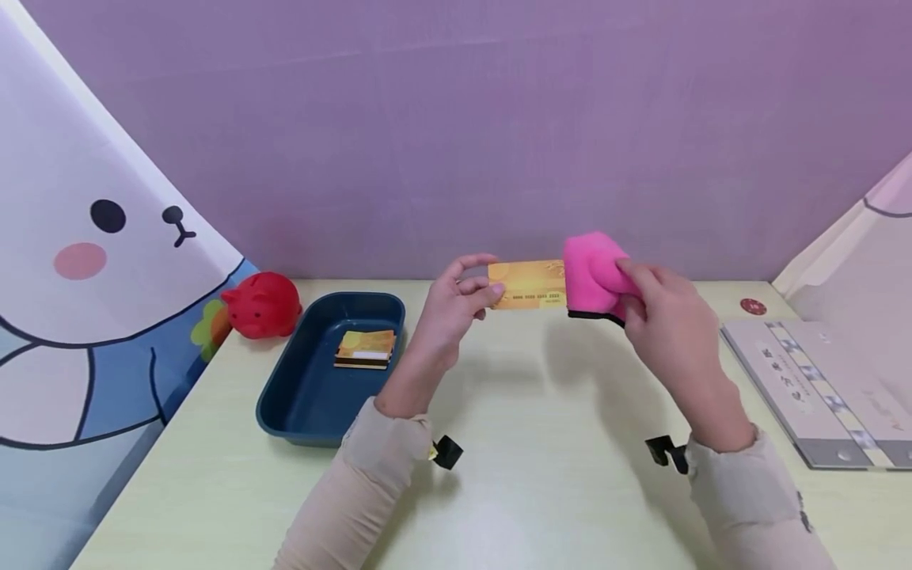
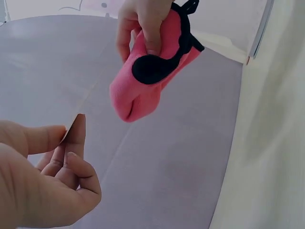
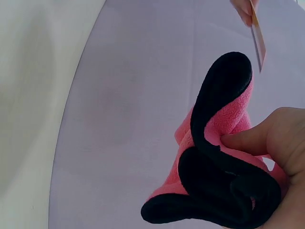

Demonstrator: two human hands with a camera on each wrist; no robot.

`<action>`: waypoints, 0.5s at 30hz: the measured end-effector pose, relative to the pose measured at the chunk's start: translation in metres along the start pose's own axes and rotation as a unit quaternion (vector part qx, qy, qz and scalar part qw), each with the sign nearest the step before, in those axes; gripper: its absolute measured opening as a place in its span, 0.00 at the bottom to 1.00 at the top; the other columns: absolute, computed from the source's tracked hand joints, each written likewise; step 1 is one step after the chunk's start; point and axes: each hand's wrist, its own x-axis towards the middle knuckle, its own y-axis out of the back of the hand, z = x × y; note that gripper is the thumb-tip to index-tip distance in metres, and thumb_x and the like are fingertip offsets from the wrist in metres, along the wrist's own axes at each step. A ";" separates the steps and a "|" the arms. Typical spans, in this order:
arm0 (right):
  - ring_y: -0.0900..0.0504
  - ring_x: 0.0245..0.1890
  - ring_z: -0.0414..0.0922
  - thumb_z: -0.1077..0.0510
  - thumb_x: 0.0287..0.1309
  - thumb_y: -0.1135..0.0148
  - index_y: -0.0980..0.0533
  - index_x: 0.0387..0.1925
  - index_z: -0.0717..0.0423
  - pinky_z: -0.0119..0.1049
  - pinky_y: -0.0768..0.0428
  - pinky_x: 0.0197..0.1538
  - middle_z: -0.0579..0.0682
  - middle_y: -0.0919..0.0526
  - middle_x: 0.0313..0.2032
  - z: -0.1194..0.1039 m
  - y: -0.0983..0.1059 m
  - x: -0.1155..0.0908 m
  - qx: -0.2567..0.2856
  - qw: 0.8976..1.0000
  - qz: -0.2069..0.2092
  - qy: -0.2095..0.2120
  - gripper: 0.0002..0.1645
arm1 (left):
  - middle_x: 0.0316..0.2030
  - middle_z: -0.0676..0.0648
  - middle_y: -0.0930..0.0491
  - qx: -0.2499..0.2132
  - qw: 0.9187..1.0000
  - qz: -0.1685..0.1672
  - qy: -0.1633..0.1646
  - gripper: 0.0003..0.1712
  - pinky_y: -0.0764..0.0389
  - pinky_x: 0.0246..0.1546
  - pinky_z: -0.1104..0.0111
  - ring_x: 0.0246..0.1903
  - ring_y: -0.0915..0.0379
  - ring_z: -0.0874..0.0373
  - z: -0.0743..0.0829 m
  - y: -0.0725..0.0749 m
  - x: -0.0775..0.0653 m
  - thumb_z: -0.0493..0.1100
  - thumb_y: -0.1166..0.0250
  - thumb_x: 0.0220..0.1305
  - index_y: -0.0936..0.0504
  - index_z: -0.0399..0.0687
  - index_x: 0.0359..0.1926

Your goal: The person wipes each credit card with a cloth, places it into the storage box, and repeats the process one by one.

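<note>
My left hand point(image 1: 456, 305) pinches a gold bank card point(image 1: 534, 283) by its left end, between thumb and fingers; the card is up off the table, its row of numbers facing me. A bunched pink cloth point(image 1: 593, 273) with a black edge hangs from my right hand point(image 1: 673, 332), which grips it between thumb and fingers. From the head camera the cloth overlaps the card's right end. Both wrist views show a gap between them, with the card point(image 2: 72, 128) edge-on and the folded cloth point(image 3: 228, 112) apart from it.
On the left a dark blue tray point(image 1: 285, 396) holds a few gold cards point(image 1: 365, 348). Behind it sits a red piggy bank point(image 1: 262, 305). A grey-white boxed book or folder point(image 1: 805, 396) lies at the right, with a small red disc point(image 1: 753, 306) beyond it. A purple curtain point(image 1: 456, 142) backs the table.
</note>
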 end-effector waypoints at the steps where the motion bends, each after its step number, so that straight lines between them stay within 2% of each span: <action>1: 0.20 0.43 0.63 0.67 0.58 0.42 0.21 0.58 0.53 0.61 0.25 0.31 0.59 0.16 0.46 0.001 0.000 0.000 0.001 1.000 -0.001 -0.003 0.25 | 0.31 0.54 0.18 0.001 1.000 -0.001 -0.002 0.21 0.30 0.34 0.68 0.32 0.28 0.56 0.000 0.000 0.000 0.37 0.35 0.68 0.24 0.53 0.60; 9: 0.21 0.49 0.63 0.67 0.60 0.43 0.22 0.60 0.54 0.64 0.26 0.36 0.61 0.17 0.50 0.002 0.005 0.001 0.009 1.000 -0.009 -0.021 0.26 | 0.29 0.55 0.20 0.015 1.000 0.008 -0.013 0.18 0.31 0.34 0.67 0.32 0.29 0.58 -0.004 0.005 0.003 0.37 0.36 0.69 0.21 0.54 0.58; 15: 0.21 0.49 0.63 0.66 0.60 0.43 0.23 0.61 0.54 0.64 0.26 0.37 0.61 0.17 0.50 0.000 0.006 0.000 0.013 0.999 -0.017 -0.025 0.26 | 0.37 0.52 0.21 0.052 0.998 0.025 -0.004 0.14 0.30 0.34 0.69 0.35 0.28 0.57 -0.004 0.007 0.004 0.39 0.37 0.70 0.16 0.54 0.54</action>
